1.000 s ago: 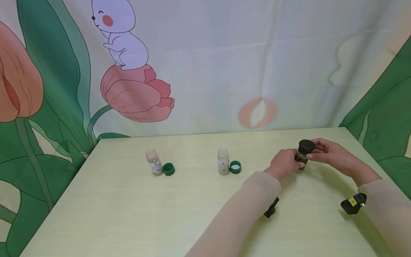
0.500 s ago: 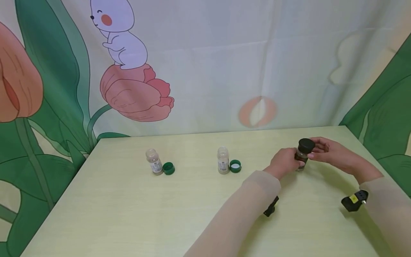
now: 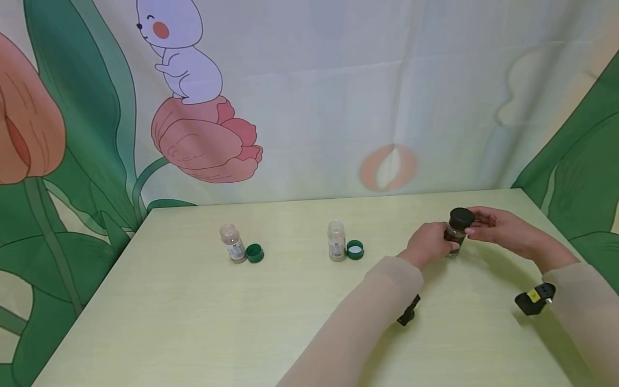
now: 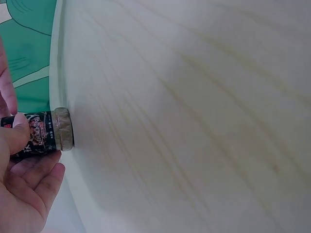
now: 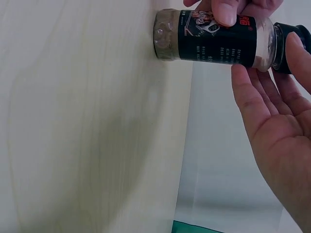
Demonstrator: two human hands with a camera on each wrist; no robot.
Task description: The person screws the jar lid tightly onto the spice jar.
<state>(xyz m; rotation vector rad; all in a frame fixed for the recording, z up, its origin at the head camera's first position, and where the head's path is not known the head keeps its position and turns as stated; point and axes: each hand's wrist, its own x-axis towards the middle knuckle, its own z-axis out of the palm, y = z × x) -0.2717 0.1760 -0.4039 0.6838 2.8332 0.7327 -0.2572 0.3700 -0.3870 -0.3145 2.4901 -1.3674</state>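
Note:
A spice jar [image 3: 453,235] with a black label stands upright toward the table's right side. My left hand [image 3: 429,244] grips its body, thumb across the label [image 5: 221,41] in the right wrist view. At the top, my right hand [image 3: 503,232] pinches the black cap [image 5: 281,53], thumb on one side and fingers on the other. Fingertips of that hand also lie along the glass below the cap. The left wrist view shows the jar's clear lower end [image 4: 63,129] close to the tabletop; whether it touches is hard to tell.
Two uncapped clear jars, one in the middle [image 3: 336,244] and one at left [image 3: 234,246], stand on the pale table [image 3: 193,322]. Beside each lies a green cap, the middle one [image 3: 355,250] and the left one [image 3: 254,253]. A printed curtain [image 3: 309,107] hangs behind.
The right hand has shifted slightly at the cap, its thumb moving a little right, and the right wrist has risen slightly. The left hand keeps its grip on the jar.

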